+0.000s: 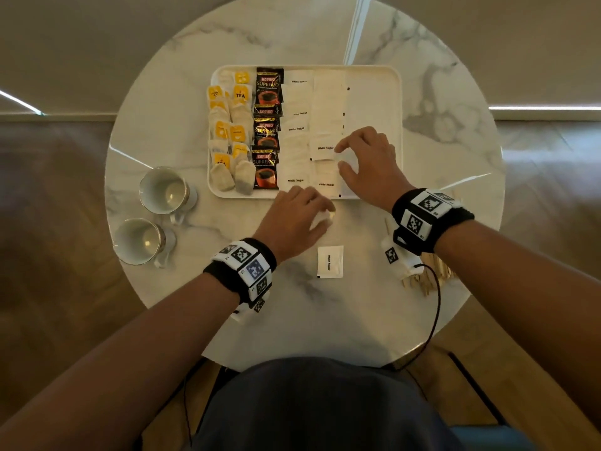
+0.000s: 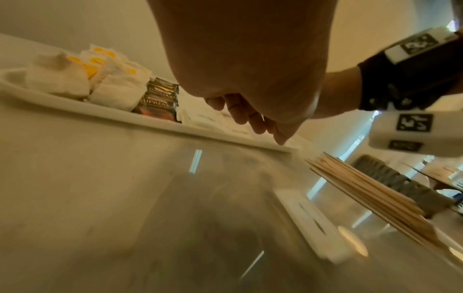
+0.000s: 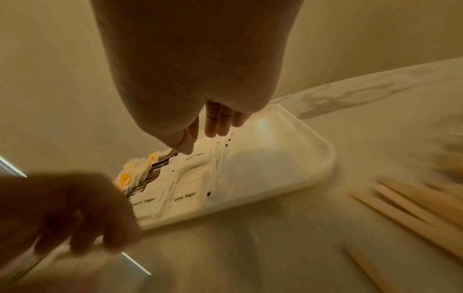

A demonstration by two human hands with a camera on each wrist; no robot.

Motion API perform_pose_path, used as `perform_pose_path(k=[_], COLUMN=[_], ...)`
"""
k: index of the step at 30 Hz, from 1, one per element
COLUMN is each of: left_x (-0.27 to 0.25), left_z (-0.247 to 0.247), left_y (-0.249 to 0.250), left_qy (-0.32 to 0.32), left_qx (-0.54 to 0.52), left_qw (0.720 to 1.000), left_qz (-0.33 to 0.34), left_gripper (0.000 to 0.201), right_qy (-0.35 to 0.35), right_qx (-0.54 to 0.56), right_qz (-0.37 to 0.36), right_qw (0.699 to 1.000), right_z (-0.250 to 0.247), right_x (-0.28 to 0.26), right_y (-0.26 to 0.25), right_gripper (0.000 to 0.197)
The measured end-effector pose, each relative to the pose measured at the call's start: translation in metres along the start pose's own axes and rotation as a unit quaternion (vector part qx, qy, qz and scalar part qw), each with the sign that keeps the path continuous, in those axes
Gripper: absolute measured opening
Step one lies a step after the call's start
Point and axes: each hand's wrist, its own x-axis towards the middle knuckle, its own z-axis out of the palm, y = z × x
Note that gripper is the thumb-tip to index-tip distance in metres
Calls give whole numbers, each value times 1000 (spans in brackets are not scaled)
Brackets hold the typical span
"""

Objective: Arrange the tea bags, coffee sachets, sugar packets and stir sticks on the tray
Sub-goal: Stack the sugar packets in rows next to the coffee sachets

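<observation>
A white tray (image 1: pixel 374 92) holds tea bags (image 1: pixel 229 131) on its left, then black coffee sachets (image 1: pixel 267 131), then two columns of white sugar packets (image 1: pixel 297 131). My right hand (image 1: pixel 367 164) is over the right sugar column, and its thumb and forefinger pinch a sugar packet (image 1: pixel 348 156) low over the tray. My left hand (image 1: pixel 302 216) rests on the table at the tray's front edge, its fingers curled on another sugar packet (image 1: pixel 320 219). One loose sugar packet (image 1: pixel 330 262) lies on the table. Wooden stir sticks (image 1: pixel 426 278) lie partly hidden under my right wrist.
Two empty cups (image 1: pixel 166 190) (image 1: pixel 140 240) stand on the round marble table (image 1: pixel 455 125), left of the tray. The tray's right third is bare. The stir sticks (image 3: pixel 413 208) lie close to the tray's front right corner (image 3: pixel 323 170).
</observation>
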Motion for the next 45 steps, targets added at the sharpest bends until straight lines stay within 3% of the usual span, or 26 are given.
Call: perform_pose_path(k=[4, 7, 11, 16, 19, 22, 24, 33, 36, 40, 45], left_x=[-40, -58, -59, -55, -57, -59, -59, -51, -46, -38, -19], left_z=[26, 36, 38, 32, 29, 22, 17, -8, -14, -20, -20], left_y=[15, 25, 34, 41, 41, 42, 42, 34, 26, 13, -8], left_qy=[-70, -83, -100, -118, -91, -54, -38, 41, 98, 187, 152], left_qx=[33, 52, 12, -33, -107, -159, -169, -166, -172, -151, -71], left_qw=[997, 994, 990, 987, 985, 980, 979, 978, 973, 964, 982], left_qz=[-4, -39, -99, -103, -102, -104, -104, -117, -121, -112, -82], left_gripper=[61, 68, 63, 33, 20, 14, 13, 16, 19, 38, 35], right_qy=[-21, -48, -89, -169, -202, -200, -194, -117, -89, -77, -53], right_qx=[35, 61, 69, 55, 26, 8, 17, 123, 148, 111, 48], right_qz=[11, 4, 2, 5, 5, -10, -19, -15, -28, -30, -58], right_qw=[999, 997, 994, 984, 979, 980, 981, 985, 985, 990, 996], right_z=[5, 13, 22, 29, 29, 30, 28, 12, 6, -2, -3], right_x=[-39, -69, -102, -125, -132, -134, -132, -105, -89, -57, -8], right_y=[1, 3, 1, -5, -9, -11, -11, -16, -20, -23, -28], right_gripper=[23, 20, 20, 30, 30, 14, 17, 15, 12, 13, 18])
